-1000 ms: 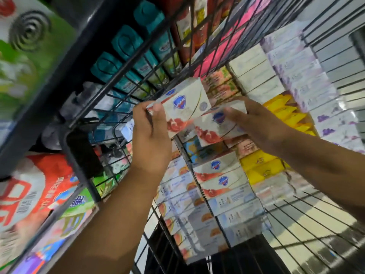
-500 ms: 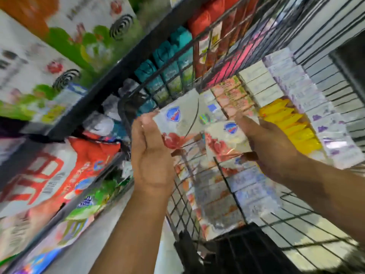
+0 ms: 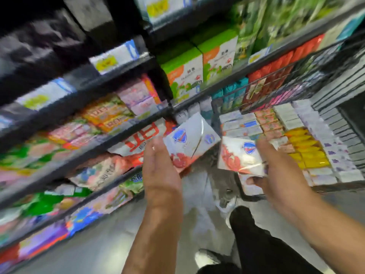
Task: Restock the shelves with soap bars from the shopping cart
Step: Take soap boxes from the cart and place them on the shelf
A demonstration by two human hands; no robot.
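Observation:
My left hand (image 3: 161, 173) grips a white soap box (image 3: 192, 141) with a blue shield logo and red fruit print, held in front of the shelves. My right hand (image 3: 280, 173) holds a second box of the same soap (image 3: 240, 157), thumb under it. Both boxes are lifted clear of the wire shopping cart (image 3: 233, 105) at the right, which holds rows of soap bars (image 3: 308, 147) in white, yellow, pink and lilac packs. The dark shelves (image 3: 94, 143) run along the left, blurred by motion.
Green and white boxes (image 3: 185, 74) stand on an upper shelf. Red and white bags (image 3: 142, 139) lie on the shelf just left of my left hand. Grey floor and my leg and shoes (image 3: 246, 234) show below.
Both hands have carried the soap boxes out of the cart and toward the left. The view has swung left and up, showing more shelves and the floor.

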